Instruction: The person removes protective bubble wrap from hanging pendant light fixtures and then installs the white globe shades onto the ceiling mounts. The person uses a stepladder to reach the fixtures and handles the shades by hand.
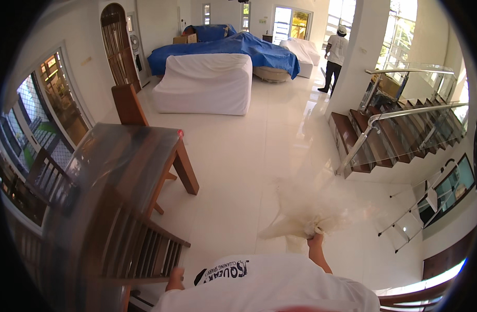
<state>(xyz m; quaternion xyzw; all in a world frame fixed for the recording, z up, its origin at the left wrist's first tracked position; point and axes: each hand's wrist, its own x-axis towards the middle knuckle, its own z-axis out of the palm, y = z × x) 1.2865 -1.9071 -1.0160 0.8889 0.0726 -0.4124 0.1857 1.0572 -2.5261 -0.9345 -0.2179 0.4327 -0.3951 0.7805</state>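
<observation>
My right hand [315, 243] is closed around the gathered end of a pale cream, wispy bundle [298, 216]. Motion smears its thin, see-through edges, so I cannot tell whether it is sheeting or feathers. The bundle hangs out over the white floor [238, 171]. Low on the left, my left hand [175, 279] is beside a dark wooden slatted chair [158, 249]. Its fingers are too small and partly hidden to show whether they grip the chair. Just past that chair stands a wooden table [129, 151] under clear plastic.
A white-draped sofa [204, 83] and a blue tarp [223, 49] over furniture lie ahead. Another person [334, 57] stands beside a pillar [355, 62]. Stairs [373, 140] with a glass railing rise at right, near a folding stepladder [412, 221]. Another chair [128, 104] stands beyond the table.
</observation>
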